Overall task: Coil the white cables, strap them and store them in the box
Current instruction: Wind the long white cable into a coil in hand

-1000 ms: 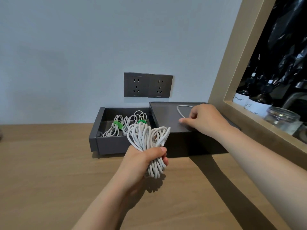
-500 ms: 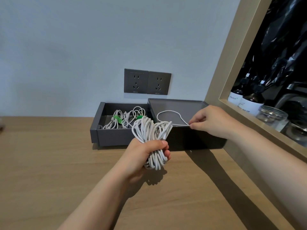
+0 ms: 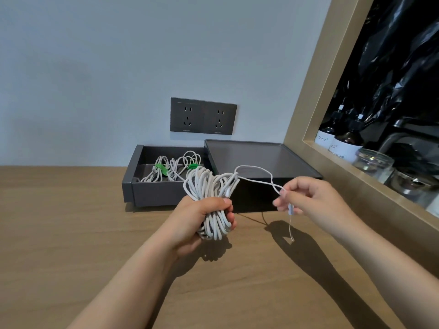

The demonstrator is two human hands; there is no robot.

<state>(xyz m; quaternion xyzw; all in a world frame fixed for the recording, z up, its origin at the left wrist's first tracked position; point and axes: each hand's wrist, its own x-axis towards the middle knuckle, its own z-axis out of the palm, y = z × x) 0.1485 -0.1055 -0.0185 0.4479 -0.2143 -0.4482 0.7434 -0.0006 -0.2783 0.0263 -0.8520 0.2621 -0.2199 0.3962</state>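
My left hand [image 3: 202, 217] is closed around the middle of a thick coil of white cable [image 3: 209, 184], held upright above the wooden table. My right hand [image 3: 316, 198] pinches a thin white strap [image 3: 256, 167] whose loop arcs back toward the top of the coil; its loose end dangles below my fingers. Whether the strap touches the coil, I cannot tell. Behind the coil stands the dark grey box [image 3: 154, 193], open, holding coiled white cables [image 3: 154, 174] bound with green straps [image 3: 161, 169]. The box's lid [image 3: 256, 155] lies beside it on the right.
The wooden table [image 3: 71, 233] runs to a pale wall with a double socket plate [image 3: 203, 116]. On the right, a gold-framed niche [image 3: 306, 110] holds dark bottles [image 3: 344, 141] and a glass jar [image 3: 373, 162].
My right hand has lifted the thin white strap off the lid and drawn it toward me and to the right. The left hand keeps its grip on the coil.
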